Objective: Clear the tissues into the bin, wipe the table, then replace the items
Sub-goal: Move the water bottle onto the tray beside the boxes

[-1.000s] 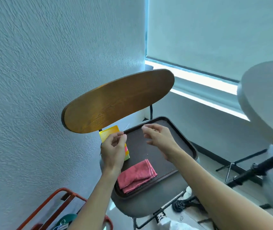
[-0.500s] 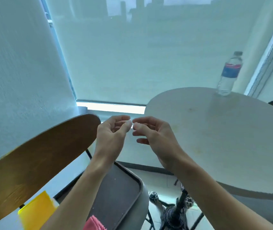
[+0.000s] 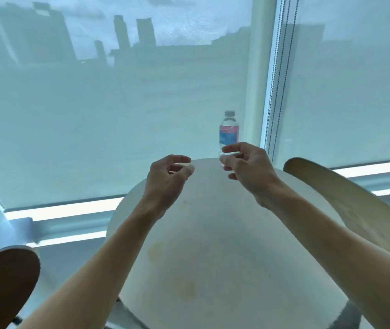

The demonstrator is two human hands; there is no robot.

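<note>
The round white table (image 3: 213,233) fills the middle of the view, with yellowish stains (image 3: 156,251) on its near half. A clear water bottle (image 3: 229,131) with a blue and red label stands upright at its far edge. My left hand (image 3: 167,176) hovers above the table's far half, fingers loosely curled and nothing visible in them. My right hand (image 3: 248,167) is raised just in front of the bottle's base, thumb and fingers apart, not touching it. No tissues, cloth or bin are in view.
A wooden chair back (image 3: 4,283) sits at the lower left and a second one (image 3: 345,198) at the right, close to the table's edge. A window with a drawn roller blind (image 3: 94,115) and its bead cords (image 3: 281,79) stands behind the table.
My view has swung right, from the chair with the tray, red cloth and yellow box to the table. My hands, fingertips together half a second ago, have moved apart and forward over the table.
</note>
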